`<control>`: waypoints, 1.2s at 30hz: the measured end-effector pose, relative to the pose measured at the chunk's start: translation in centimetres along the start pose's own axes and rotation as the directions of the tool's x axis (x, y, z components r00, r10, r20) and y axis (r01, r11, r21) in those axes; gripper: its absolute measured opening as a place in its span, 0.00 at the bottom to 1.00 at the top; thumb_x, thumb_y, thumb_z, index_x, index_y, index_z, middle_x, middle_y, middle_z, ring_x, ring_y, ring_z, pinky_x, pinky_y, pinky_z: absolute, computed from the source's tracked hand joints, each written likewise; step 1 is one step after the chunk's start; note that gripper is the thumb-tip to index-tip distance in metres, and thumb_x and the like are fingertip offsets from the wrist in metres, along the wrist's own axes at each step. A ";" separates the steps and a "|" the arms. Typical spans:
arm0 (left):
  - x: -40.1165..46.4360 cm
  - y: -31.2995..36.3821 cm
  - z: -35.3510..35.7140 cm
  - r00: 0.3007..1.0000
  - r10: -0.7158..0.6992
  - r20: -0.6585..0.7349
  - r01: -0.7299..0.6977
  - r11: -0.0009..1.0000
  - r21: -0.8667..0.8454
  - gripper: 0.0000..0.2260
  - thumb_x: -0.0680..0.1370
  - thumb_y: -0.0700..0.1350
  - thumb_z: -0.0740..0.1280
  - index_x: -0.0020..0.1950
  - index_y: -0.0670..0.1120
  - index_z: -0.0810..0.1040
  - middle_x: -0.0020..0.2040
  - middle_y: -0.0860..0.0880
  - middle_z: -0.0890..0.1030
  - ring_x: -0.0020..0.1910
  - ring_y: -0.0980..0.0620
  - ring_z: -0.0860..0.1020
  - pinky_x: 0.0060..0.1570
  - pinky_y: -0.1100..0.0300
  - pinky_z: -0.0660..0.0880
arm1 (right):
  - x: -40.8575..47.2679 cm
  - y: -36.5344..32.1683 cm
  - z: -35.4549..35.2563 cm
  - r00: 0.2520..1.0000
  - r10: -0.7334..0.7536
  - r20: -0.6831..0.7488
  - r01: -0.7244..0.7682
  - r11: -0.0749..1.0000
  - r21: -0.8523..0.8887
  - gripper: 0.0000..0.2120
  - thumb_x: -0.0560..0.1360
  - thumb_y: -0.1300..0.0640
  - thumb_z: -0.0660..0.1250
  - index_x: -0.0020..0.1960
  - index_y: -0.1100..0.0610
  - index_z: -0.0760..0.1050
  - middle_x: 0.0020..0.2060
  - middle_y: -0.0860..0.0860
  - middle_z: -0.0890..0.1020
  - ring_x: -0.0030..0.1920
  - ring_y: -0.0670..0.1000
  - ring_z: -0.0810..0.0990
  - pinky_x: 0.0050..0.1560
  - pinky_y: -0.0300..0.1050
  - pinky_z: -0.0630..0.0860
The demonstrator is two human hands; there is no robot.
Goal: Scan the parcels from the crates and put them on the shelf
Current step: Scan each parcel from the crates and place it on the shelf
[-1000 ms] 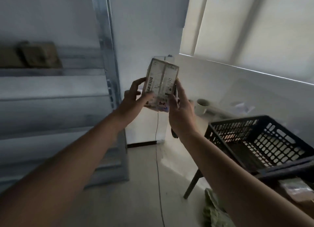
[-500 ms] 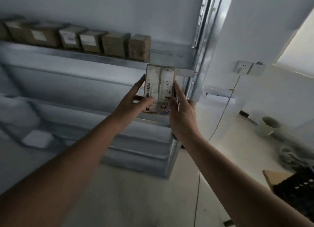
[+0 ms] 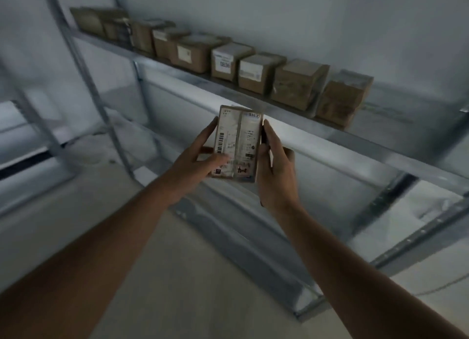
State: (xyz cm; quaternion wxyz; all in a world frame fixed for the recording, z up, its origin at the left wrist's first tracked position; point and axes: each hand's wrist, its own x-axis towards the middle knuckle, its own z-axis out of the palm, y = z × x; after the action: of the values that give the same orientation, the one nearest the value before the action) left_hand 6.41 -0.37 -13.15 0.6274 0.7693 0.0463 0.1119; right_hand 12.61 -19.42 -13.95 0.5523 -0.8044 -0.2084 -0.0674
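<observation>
Ahead, boxes along shelf

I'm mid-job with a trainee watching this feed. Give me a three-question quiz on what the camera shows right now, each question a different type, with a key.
1. True or false: the parcel is already resting on the shelf.
2. Multiple choice: which hand's thumb lies across the parcel's label? A) left hand B) right hand C) neither
3. Fill in: the free space on the shelf next to the row of boxes lies at the row's ____ end.

Key
1. False: both hands hold it in the air, in front of and below the shelf.
2. A
3. right
</observation>
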 end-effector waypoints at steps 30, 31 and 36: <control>14.0 -13.1 -44.9 0.984 0.096 -0.147 -0.105 0.993 -0.053 0.32 0.82 0.52 0.69 0.80 0.74 0.60 0.81 0.47 0.69 0.70 0.42 0.80 0.62 0.39 0.81 | 19.0 -11.7 46.4 0.979 -0.078 0.188 0.049 0.986 0.157 0.24 0.90 0.52 0.53 0.85 0.42 0.59 0.61 0.57 0.70 0.52 0.25 0.70 0.47 0.18 0.69; 14.7 -13.6 -46.3 0.984 0.087 -0.156 -0.098 0.993 -0.064 0.32 0.81 0.52 0.70 0.79 0.74 0.61 0.81 0.47 0.69 0.70 0.42 0.80 0.62 0.38 0.81 | 19.7 -11.9 47.8 0.979 -0.070 0.192 0.040 0.987 0.157 0.24 0.90 0.52 0.54 0.85 0.41 0.59 0.61 0.57 0.70 0.54 0.30 0.72 0.47 0.18 0.70; 19.0 -16.9 -52.2 0.984 0.048 -0.170 -0.060 0.996 -0.066 0.33 0.80 0.52 0.70 0.81 0.72 0.61 0.80 0.47 0.69 0.69 0.41 0.81 0.63 0.37 0.80 | 24.2 -10.9 54.7 0.978 -0.062 0.200 0.042 0.994 0.103 0.25 0.89 0.51 0.54 0.85 0.41 0.59 0.62 0.56 0.71 0.55 0.30 0.69 0.50 0.17 0.67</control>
State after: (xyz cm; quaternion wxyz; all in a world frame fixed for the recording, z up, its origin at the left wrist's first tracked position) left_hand 13.98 57.02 -17.68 0.6450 0.7352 0.0743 0.1950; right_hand 23.33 40.35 -17.19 0.5649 -0.7734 -0.2876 0.0111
